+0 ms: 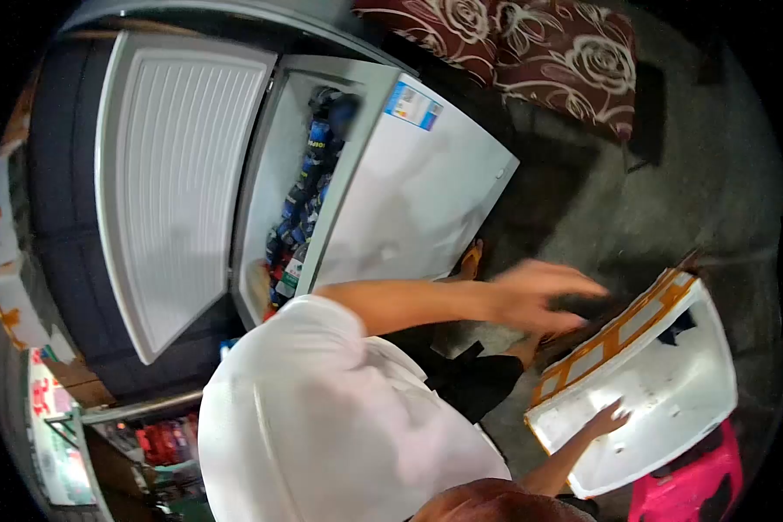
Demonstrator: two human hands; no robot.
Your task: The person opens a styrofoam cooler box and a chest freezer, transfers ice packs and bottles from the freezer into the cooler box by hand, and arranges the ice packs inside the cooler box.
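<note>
My left hand (544,296) is stretched out between the freezer and the box, slightly blurred, fingers apart and holding nothing. Over the inside of a white foam box (670,404) is my right hand (607,420), its fingers spread. Whether it touches the box wall I cannot tell. Orange-brown tape (605,344) covers the box's outer side, and a small dark scrap (677,329) lies inside near one end. Beside me stands a white chest freezer (418,183) with its ribbed lid (187,174) raised. Dark blue packaged goods (300,196) are piled inside it.
A pink plastic stool (692,478) is at the box's lower end. Cloth with a rose pattern (565,56) covers something beyond the freezer. Grey floor (696,183) runs past the box. Behind me are a metal rail (143,407) and shelves with red packets (167,442).
</note>
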